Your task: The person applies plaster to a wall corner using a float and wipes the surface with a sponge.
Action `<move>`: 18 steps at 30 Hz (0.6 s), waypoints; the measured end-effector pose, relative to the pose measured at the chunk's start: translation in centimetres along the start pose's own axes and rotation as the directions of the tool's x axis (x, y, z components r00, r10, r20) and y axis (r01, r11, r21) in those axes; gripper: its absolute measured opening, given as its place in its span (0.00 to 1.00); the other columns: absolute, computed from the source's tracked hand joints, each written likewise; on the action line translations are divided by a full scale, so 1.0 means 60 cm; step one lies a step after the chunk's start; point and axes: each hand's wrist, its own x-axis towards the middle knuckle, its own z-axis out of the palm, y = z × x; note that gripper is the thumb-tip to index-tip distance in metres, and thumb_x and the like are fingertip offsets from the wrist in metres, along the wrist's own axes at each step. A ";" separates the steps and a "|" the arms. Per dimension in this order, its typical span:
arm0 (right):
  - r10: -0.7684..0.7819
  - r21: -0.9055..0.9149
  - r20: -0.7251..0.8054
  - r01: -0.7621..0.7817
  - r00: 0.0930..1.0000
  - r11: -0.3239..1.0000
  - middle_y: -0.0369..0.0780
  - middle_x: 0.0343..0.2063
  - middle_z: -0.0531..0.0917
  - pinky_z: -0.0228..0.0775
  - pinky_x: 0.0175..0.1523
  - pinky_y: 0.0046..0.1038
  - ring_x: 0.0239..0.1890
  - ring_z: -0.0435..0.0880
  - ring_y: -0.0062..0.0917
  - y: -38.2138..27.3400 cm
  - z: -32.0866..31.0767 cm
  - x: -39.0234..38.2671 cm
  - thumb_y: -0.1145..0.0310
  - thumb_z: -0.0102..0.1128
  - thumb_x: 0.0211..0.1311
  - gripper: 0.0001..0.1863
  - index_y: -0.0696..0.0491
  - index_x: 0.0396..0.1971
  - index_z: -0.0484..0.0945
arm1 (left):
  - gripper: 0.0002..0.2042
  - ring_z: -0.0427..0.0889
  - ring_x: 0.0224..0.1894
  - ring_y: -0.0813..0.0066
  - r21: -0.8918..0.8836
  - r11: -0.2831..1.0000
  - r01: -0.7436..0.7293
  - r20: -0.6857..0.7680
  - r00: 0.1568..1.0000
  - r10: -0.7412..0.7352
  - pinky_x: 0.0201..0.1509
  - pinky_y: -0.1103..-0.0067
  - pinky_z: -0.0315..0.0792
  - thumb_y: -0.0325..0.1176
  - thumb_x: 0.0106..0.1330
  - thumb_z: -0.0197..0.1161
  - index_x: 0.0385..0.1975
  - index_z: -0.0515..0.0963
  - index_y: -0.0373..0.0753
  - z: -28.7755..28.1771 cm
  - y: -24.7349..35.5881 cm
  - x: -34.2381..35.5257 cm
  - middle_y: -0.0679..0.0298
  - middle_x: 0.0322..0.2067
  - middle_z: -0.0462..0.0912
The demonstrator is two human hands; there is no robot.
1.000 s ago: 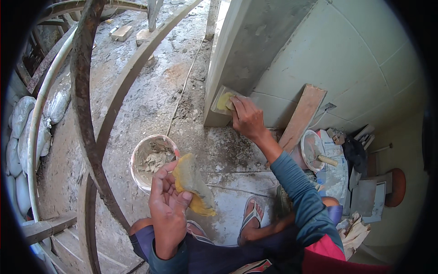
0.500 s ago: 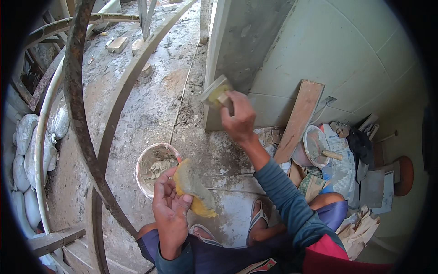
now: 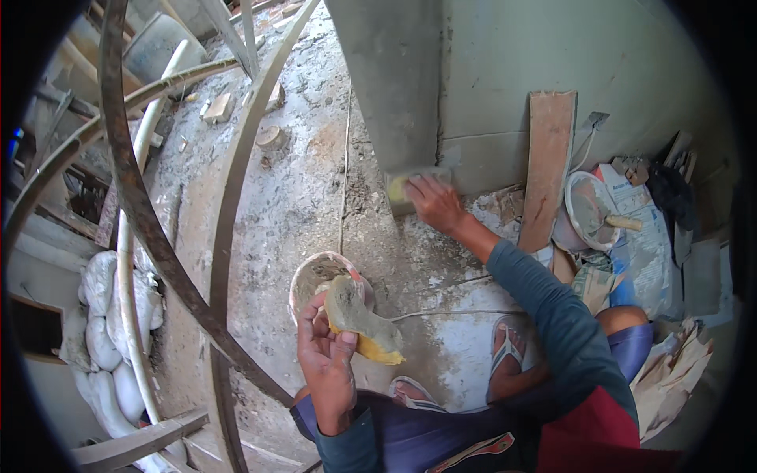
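My left hand [image 3: 327, 374] grips a curved yellow piece [image 3: 363, 319] smeared with grey mortar, thumb on its near side. It is in front of a round bucket [image 3: 295, 293] that holds grey mortar. My right hand [image 3: 436, 203] is closed round a small flat plastering tool [image 3: 397, 188] with a yellow part, blurred by motion. The tool lies against the lower end of a grey plastered column [image 3: 398, 87]. My fingers hide most of its grip.
A wooden board [image 3: 548, 169] leans on the wall at right, beside a second bucket [image 3: 579, 225] with a wooden-handled tool. Curved bars [image 3: 130, 185] cross the left side. Filled sacks [image 3: 101, 343] lie beyond them. A cord [image 3: 344, 173] runs along the floor.
My right hand has brought the tool down against the foot of the column and turned over it. The view has shifted left; my left hand keeps its hold on the yellow piece.
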 end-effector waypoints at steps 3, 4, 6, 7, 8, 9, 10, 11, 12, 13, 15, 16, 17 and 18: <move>0.265 0.259 -0.048 -0.244 0.963 0.935 0.43 0.39 0.83 0.78 0.44 0.37 0.41 0.83 0.38 -0.042 0.015 -0.064 0.79 0.59 0.47 0.15 0.54 0.38 0.81 | 0.33 0.76 0.57 0.67 0.052 0.998 -0.026 -0.037 0.999 0.028 0.63 0.73 0.69 0.29 0.62 0.69 0.65 0.60 0.34 -0.005 -0.012 -0.001 0.54 0.55 0.76; 0.302 0.279 -0.077 -0.270 0.950 0.921 0.43 0.39 0.83 0.78 0.44 0.37 0.41 0.83 0.38 -0.050 0.004 -0.062 0.79 0.59 0.47 0.15 0.54 0.38 0.81 | 0.32 0.75 0.58 0.66 0.073 0.997 -0.031 -0.045 0.998 0.034 0.63 0.71 0.68 0.31 0.62 0.69 0.64 0.59 0.33 -0.003 -0.014 -0.001 0.53 0.55 0.75; 0.620 0.505 -0.263 -0.442 0.739 0.742 0.45 0.38 0.83 0.77 0.49 0.36 0.42 0.84 0.41 -0.055 -0.034 -0.062 0.82 0.58 0.44 0.19 0.55 0.41 0.81 | 0.32 0.74 0.59 0.66 0.112 0.993 -0.041 -0.030 0.999 0.044 0.64 0.71 0.67 0.30 0.62 0.68 0.64 0.59 0.33 0.002 -0.015 0.004 0.52 0.56 0.75; 0.711 0.616 -0.209 -0.474 0.672 0.629 0.44 0.40 0.84 0.75 0.52 0.31 0.46 0.84 0.35 -0.045 -0.052 -0.062 0.84 0.61 0.46 0.22 0.57 0.46 0.80 | 0.32 0.74 0.59 0.65 0.102 0.994 -0.040 -0.038 0.998 0.044 0.64 0.71 0.67 0.30 0.62 0.68 0.64 0.59 0.33 0.004 -0.016 0.006 0.52 0.56 0.75; 0.806 0.766 -0.116 -0.464 0.580 0.445 0.43 0.41 0.85 0.76 0.52 0.31 0.45 0.85 0.31 -0.034 -0.065 -0.056 0.83 0.61 0.48 0.21 0.57 0.47 0.80 | 0.31 0.74 0.59 0.64 0.106 0.993 -0.051 -0.035 0.998 0.055 0.65 0.70 0.66 0.26 0.63 0.66 0.64 0.59 0.33 0.005 -0.018 0.010 0.51 0.57 0.74; 0.867 0.873 -0.005 -0.421 0.498 0.246 0.41 0.41 0.85 0.76 0.52 0.31 0.45 0.85 0.28 -0.017 -0.087 -0.047 0.83 0.60 0.50 0.20 0.57 0.47 0.81 | 0.31 0.74 0.59 0.64 0.133 0.990 -0.050 -0.023 0.998 0.054 0.65 0.70 0.66 0.26 0.63 0.66 0.64 0.59 0.33 0.007 -0.020 0.012 0.51 0.57 0.74; 0.838 0.894 0.001 -0.375 0.546 0.244 0.41 0.42 0.85 0.76 0.53 0.30 0.46 0.84 0.26 0.004 -0.118 -0.034 0.83 0.60 0.51 0.21 0.57 0.48 0.80 | 0.30 0.73 0.60 0.63 0.142 0.989 -0.038 -0.038 0.998 0.044 0.66 0.69 0.65 0.25 0.64 0.65 0.64 0.58 0.33 0.009 -0.022 0.014 0.51 0.57 0.74; 0.802 0.914 0.002 -0.326 0.597 0.241 0.40 0.44 0.85 0.76 0.53 0.29 0.47 0.83 0.24 0.027 -0.146 -0.018 0.83 0.60 0.53 0.21 0.58 0.49 0.80 | 0.29 0.73 0.60 0.63 0.149 0.988 -0.029 -0.057 0.998 0.038 0.67 0.69 0.65 0.24 0.64 0.63 0.64 0.58 0.33 0.010 -0.023 0.017 0.51 0.57 0.74; 0.775 0.937 0.017 -0.280 0.632 0.209 0.41 0.44 0.85 0.75 0.54 0.27 0.47 0.84 0.26 0.053 -0.166 -0.003 0.83 0.60 0.53 0.22 0.59 0.51 0.79 | 0.28 0.76 0.56 0.65 0.156 0.987 -0.042 -0.065 0.996 0.053 0.62 0.70 0.69 0.23 0.63 0.63 0.63 0.60 0.33 0.017 -0.027 0.021 0.54 0.55 0.75; 0.752 0.950 0.023 -0.250 0.659 0.190 0.42 0.44 0.85 0.76 0.53 0.26 0.45 0.84 0.25 0.071 -0.188 0.021 0.82 0.60 0.54 0.22 0.59 0.52 0.79 | 0.28 0.76 0.56 0.65 0.166 0.985 -0.049 -0.066 0.996 0.061 0.62 0.70 0.69 0.23 0.63 0.63 0.63 0.60 0.33 0.018 -0.031 0.024 0.54 0.55 0.75; 0.697 0.971 -0.009 -0.161 0.717 0.179 0.42 0.43 0.85 0.77 0.51 0.25 0.45 0.84 0.24 0.087 -0.223 0.085 0.82 0.60 0.57 0.21 0.59 0.52 0.79 | 0.29 0.76 0.56 0.65 0.184 0.983 -0.024 -0.065 0.997 0.037 0.62 0.70 0.69 0.22 0.64 0.62 0.64 0.60 0.33 0.009 -0.035 0.028 0.53 0.55 0.75; 0.653 0.969 -0.025 -0.142 0.757 0.202 0.42 0.43 0.85 0.77 0.51 0.25 0.45 0.84 0.24 0.096 -0.239 0.115 0.81 0.60 0.58 0.20 0.59 0.52 0.79 | 0.28 0.73 0.60 0.63 0.181 0.984 0.001 -0.052 0.999 0.008 0.67 0.69 0.64 0.20 0.65 0.59 0.65 0.59 0.33 0.006 -0.036 0.031 0.51 0.57 0.74; 0.646 0.971 -0.028 -0.132 0.763 0.198 0.42 0.43 0.85 0.77 0.51 0.25 0.45 0.84 0.24 0.102 -0.253 0.145 0.81 0.60 0.58 0.20 0.59 0.52 0.79 | 0.28 0.73 0.60 0.63 0.181 0.983 -0.008 -0.059 0.998 0.019 0.67 0.69 0.64 0.20 0.65 0.59 0.65 0.59 0.33 0.008 -0.034 0.031 0.51 0.57 0.74; 0.580 0.953 -0.111 -0.079 0.807 0.292 0.42 0.44 0.85 0.77 0.52 0.25 0.46 0.84 0.24 0.107 -0.263 0.173 0.81 0.61 0.59 0.19 0.59 0.52 0.79 | 0.27 0.73 0.60 0.64 0.210 0.977 0.024 -0.081 0.997 -0.008 0.66 0.70 0.64 0.19 0.66 0.58 0.65 0.59 0.33 0.012 -0.036 0.033 0.51 0.56 0.74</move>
